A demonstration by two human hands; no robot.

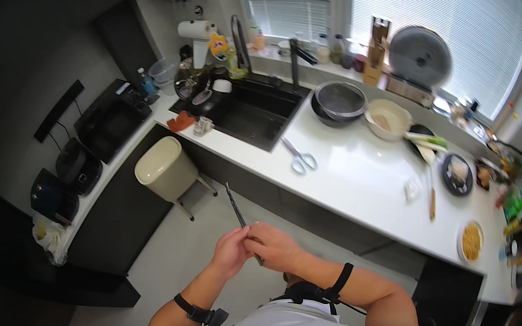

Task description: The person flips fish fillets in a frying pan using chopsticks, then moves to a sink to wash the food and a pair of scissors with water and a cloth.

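My left hand [230, 252] and my right hand [274, 246] meet in front of my body, above the floor. Both are closed around a slim dark utensil [236, 205], perhaps chopsticks. Its thin end points up and away towards the sink, and its other end shows below my right fingers. My hands overlap and hide its middle. Kitchen scissors [303, 163] with light blue handles lie on the white countertop [352, 188], beside the black sink [260, 118], apart from my hands.
Behind the scissors stand a metal bowl [341, 100] and a cream bowl [388, 120]. A wooden-handled spatula [432, 199], a dark plate [457, 174] and a dish of yellow strips [471, 242] are to the right. A beige bin [165, 169] stands below the counter at left.
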